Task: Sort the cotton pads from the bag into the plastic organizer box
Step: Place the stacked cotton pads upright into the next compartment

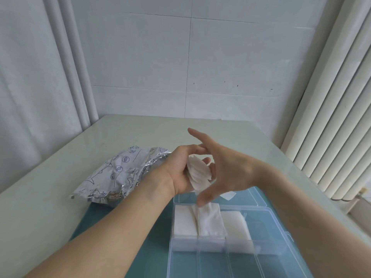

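Note:
My left hand [180,169] grips a fanned stack of white cotton pads [198,173] above the far edge of the clear plastic organizer box [277,253]. My right hand [222,167] hovers just to the right of the stack with fingers spread and straight, its thumb pointing down near the pads in the box. Three compartments of the box hold white pads [210,221]. The silver printed bag [120,175] lies torn open on the table, to the left of my hands.
The box's clear lid [255,197] lies open flat behind the box. A teal mat [144,249] lies under the box, on a pale table [60,197]. Walls stand behind and to the left; a ribbed radiator [331,117] is at the right.

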The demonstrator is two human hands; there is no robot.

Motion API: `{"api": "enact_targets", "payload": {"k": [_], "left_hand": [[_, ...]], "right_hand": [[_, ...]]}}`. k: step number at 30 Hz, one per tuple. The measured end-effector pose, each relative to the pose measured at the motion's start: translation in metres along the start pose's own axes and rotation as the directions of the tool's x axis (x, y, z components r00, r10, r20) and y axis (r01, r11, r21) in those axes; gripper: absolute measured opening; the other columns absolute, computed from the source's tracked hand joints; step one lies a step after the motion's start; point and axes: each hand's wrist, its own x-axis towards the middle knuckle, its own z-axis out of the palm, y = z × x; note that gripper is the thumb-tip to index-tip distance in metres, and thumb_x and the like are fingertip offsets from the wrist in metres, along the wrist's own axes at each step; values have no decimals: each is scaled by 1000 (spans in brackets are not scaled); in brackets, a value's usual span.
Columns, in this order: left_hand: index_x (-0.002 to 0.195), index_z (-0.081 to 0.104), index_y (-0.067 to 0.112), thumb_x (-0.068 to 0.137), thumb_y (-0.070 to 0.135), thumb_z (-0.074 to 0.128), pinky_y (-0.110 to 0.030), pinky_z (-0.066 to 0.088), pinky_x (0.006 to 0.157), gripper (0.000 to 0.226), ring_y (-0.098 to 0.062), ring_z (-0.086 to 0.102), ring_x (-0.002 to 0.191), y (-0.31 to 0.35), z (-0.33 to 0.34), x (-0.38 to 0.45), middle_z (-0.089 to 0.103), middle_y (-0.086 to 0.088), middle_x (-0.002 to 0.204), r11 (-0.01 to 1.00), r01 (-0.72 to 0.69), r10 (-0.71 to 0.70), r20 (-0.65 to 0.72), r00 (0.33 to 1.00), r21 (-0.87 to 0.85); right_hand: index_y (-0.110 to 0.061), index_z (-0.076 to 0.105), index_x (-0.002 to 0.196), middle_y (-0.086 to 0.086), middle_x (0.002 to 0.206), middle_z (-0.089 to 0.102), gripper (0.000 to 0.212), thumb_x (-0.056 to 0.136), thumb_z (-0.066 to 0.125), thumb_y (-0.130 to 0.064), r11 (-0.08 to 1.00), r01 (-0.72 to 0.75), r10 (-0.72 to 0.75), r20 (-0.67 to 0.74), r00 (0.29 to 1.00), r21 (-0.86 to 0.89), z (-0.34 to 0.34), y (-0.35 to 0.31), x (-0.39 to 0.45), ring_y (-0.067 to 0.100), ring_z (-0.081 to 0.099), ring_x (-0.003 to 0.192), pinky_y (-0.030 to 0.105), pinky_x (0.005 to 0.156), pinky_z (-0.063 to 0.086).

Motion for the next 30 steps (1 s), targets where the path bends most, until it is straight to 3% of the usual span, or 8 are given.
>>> {"api": "enact_targets", "payload": {"k": [3,7,11,17,21,23,25,30], "left_hand": [[68,70,16,88,15,52,-25,53,54,28,-20,62,59,0,4,-4,59,-1,74,998,-51,51,39,998,20],[102,73,29,92,15,55,-37,46,78,25,-24,57,93,1,7,-7,66,-3,96,992,-125,119,200,972,18],[107,72,19,91,19,56,-44,49,86,23,-24,55,98,3,3,-8,64,-5,108,996,-85,76,286,955,17],[104,66,15,86,18,66,-27,42,78,18,-14,53,76,1,5,-7,60,-2,82,994,-77,60,202,978,79],[100,69,17,85,17,63,-42,46,85,16,-21,58,78,1,5,-9,59,-8,85,990,-89,60,238,969,113],[96,71,19,86,21,59,-48,45,90,15,-26,59,79,1,5,-12,61,-8,86,989,-73,43,225,973,127],[96,70,17,86,24,59,-49,45,90,16,-27,58,79,1,5,-14,60,-6,87,988,-60,25,236,971,142],[97,61,16,82,18,67,-42,49,80,16,-23,61,79,0,6,-11,59,-8,86,985,-129,105,196,975,113]], "right_hand": [[-43,2,157,-9,125,55,142,55,99,-27,998,48,-42,-154,987,37,8,5,8,6,58,111,26,99,48],[-41,18,155,-16,122,51,130,54,99,-25,994,74,-49,-272,961,83,3,8,8,0,56,113,16,88,51],[-35,42,145,-9,119,61,106,57,97,-12,958,182,-93,-361,928,223,2,11,10,8,67,105,29,95,56],[-36,32,151,-10,129,58,118,54,100,-26,996,29,-9,-221,975,89,-1,18,10,7,64,106,9,84,50],[-32,64,122,-16,105,71,74,56,98,-29,999,38,-32,-287,957,16,-1,16,11,-1,66,98,17,87,53],[-32,68,110,-17,103,72,59,58,96,-27,993,110,-87,-361,929,44,0,11,10,-2,65,98,20,88,53],[-32,67,116,-19,109,69,63,60,95,-27,987,142,-101,-401,910,74,-1,9,8,-5,63,103,15,90,50],[-34,61,128,-14,118,61,84,52,96,-45,993,11,-49,-343,938,-113,-1,12,10,6,58,106,23,89,47]]}}
